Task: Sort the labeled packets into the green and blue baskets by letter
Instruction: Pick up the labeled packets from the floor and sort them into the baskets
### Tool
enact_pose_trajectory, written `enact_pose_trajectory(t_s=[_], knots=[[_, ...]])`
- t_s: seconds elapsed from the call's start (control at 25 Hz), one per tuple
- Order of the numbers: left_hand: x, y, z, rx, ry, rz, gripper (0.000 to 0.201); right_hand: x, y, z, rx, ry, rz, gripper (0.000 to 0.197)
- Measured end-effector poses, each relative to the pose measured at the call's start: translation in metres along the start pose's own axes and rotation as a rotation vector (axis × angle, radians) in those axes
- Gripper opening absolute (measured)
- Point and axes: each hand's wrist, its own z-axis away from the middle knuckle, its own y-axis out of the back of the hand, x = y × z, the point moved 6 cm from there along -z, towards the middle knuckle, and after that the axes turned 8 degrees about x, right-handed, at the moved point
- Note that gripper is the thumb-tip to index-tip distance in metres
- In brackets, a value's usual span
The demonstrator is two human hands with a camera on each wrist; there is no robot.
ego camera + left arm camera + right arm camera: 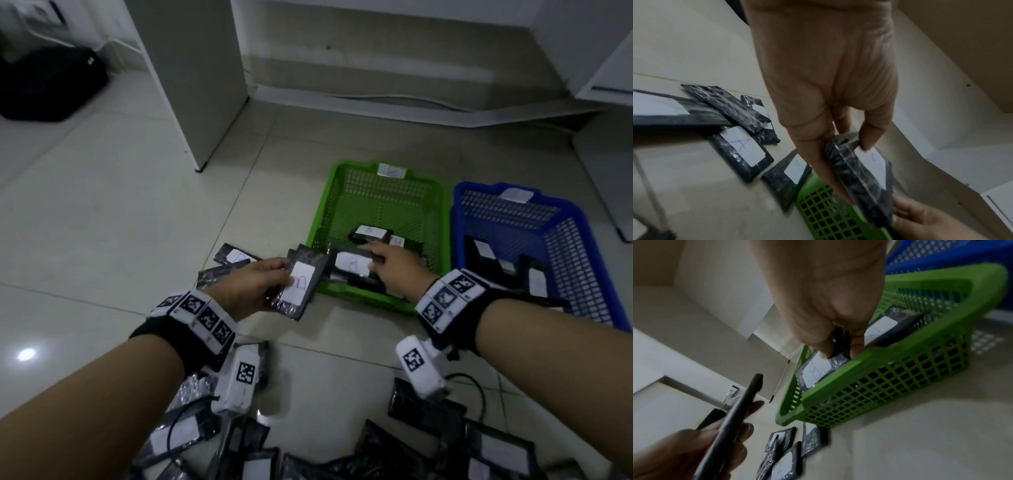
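Note:
My left hand [274,281] grips a small stack of black wrapped packets [298,286]; the top white label reads B. In the left wrist view the thumb and fingers pinch that stack [863,164] at its end. My right hand [387,263] pinches another labelled packet [349,262] by its end, just over the near left corner of the green basket [329,192]. In the right wrist view this packet [816,371] hangs inside the green basket [900,353] and its label looks like B. The blue basket [457,219] stands to the right and holds several packets [483,250].
More packets lie in the green basket [370,231]. Loose packets lie on the tiled floor left of the basket [236,256], one labelled A [744,146], and in a pile near me [496,448]. A white cabinet panel [202,85] stands behind, a black bag [48,85] far left.

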Motion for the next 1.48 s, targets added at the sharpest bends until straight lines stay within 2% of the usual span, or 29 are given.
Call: enact_pose_trajectory(t_s=[0.12, 0.2, 0.28, 0.36, 0.44, 0.52, 0.6, 0.72, 0.76, 0.8, 0.88, 0.96, 1.0, 1.12, 1.24, 1.32, 1.4, 1.48], knots=[[0.005, -0.017, -0.004, 0.01, -0.041, -0.004, 0.045, 0.011, -0.017, -0.005, 0.034, 0.036, 0.081, 0.037], [0.011, -0.027, -0.007, 0.054, -0.08, -0.006, 0.046, 0.013, -0.021, -0.007, 0.049, 0.05, 0.13, 0.036], [0.017, -0.033, -0.012, 0.136, -0.122, 0.011, 0.043, 0.018, -0.018, -0.008, 0.057, -0.001, 0.133, 0.033], [0.022, -0.038, -0.019, 0.233, -0.163, 0.004, 0.039, 0.02, -0.006, -0.006, 0.099, -0.049, -0.002, 0.029], [0.024, -0.047, -0.03, 0.272, -0.191, -0.018, 0.036, 0.018, 0.002, 0.001, 0.057, -0.123, -0.345, 0.031], [0.025, -0.061, -0.038, 0.26, -0.224, -0.062, 0.034, 0.019, 0.006, 0.005, 0.016, -0.198, -0.622, 0.018], [0.026, -0.072, -0.042, 0.294, -0.275, -0.175, 0.031, 0.032, 0.007, 0.004, 0.014, -0.294, -0.685, 0.016], [0.03, -0.065, -0.034, 0.447, -0.376, -0.391, 0.024, 0.049, 0.001, 0.007, -0.021, -0.444, -0.697, 0.005], [0.031, -0.057, -0.03, 0.501, -0.405, -0.475, 0.022, 0.051, -0.002, 0.008, -0.046, -0.459, -0.68, 0.008], [0.03, -0.045, -0.025, 0.545, -0.409, -0.56, 0.02, 0.051, -0.007, 0.009, -0.06, -0.453, -0.639, 0.014], [0.024, -0.016, -0.014, 0.578, -0.349, -0.667, 0.017, 0.049, -0.013, 0.006, -0.042, -0.337, -0.292, 0.018], [0.017, 0.012, -0.001, 0.548, -0.275, -0.736, 0.016, 0.035, -0.012, 0.01, 0.068, -0.223, 0.069, 0.027], [0.016, 0.025, 0.008, 0.522, -0.248, -0.785, 0.015, 0.024, -0.012, 0.015, 0.128, -0.181, 0.133, 0.033], [0.009, 0.054, 0.031, 0.414, -0.167, -1.024, 0.018, 0.009, -0.011, 0.024, 0.242, -0.169, 0.042, 0.049], [-0.014, 0.068, 0.045, 0.344, -0.151, -1.16, 0.027, 0.006, -0.021, 0.026, 0.166, -0.224, 0.12, 0.057], [-0.042, 0.066, 0.049, 0.261, -0.146, -1.224, 0.04, -0.011, -0.02, 0.036, 0.225, -0.131, 0.076, 0.05], [-0.072, 0.064, 0.05, 0.197, -0.106, -1.23, 0.06, -0.039, -0.026, 0.052, 0.27, 0.041, -0.006, 0.043], [-0.091, 0.062, 0.051, 0.204, -0.085, -1.2, 0.072, -0.062, -0.047, 0.067, 0.203, 0.154, -0.053, 0.036]])
